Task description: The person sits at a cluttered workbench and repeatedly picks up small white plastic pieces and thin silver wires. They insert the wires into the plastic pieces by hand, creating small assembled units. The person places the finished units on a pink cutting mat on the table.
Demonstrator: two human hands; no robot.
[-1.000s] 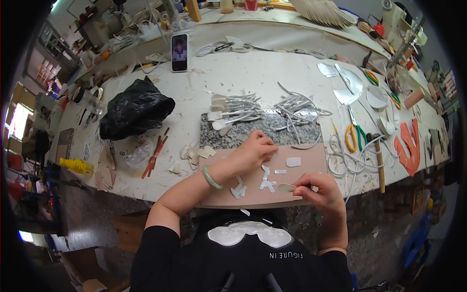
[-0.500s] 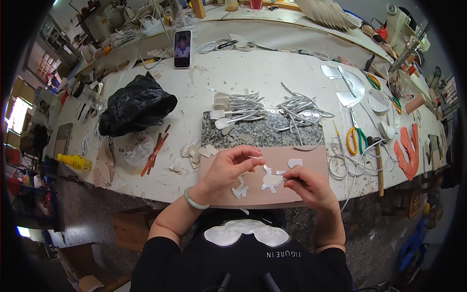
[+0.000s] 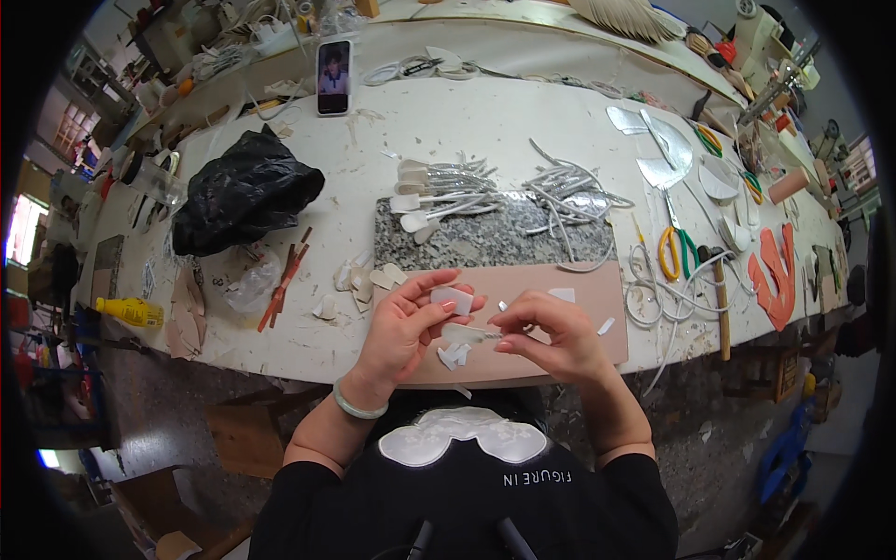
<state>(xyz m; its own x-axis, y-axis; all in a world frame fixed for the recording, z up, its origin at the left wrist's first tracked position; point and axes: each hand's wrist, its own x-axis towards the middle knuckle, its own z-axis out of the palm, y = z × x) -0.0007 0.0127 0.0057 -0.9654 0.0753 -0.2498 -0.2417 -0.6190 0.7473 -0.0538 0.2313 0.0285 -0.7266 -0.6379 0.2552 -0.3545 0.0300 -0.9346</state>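
Note:
Over the pinkish board (image 3: 523,275), my left hand (image 3: 401,329) pinches a small white patch (image 3: 452,300) between thumb and fingers. Close beside it, my right hand (image 3: 558,338) grips a short silver cord (image 3: 493,336) in its fingertips. A cream tab (image 3: 461,332) sits at the cord's end and points toward my left hand; whether the left fingers touch it is unclear. Below the hands lie several white strips (image 3: 455,356). Another white patch (image 3: 563,294) rests on the board, partly covered by my right hand.
Silver cords with cream tabs (image 3: 425,201) and a loose cord pile (image 3: 569,191) lie on a granite slab (image 3: 448,247). A black plastic bag (image 3: 247,196) and brown strips (image 3: 285,285) are left. Scissors (image 3: 670,247), a hammer (image 3: 721,308) and white cord (image 3: 653,313) lie right.
My left hand has turned palm up and now shows a white patch in its fingers. My right hand has shifted left with the cord, bringing the hands closer. The whole view has moved slightly.

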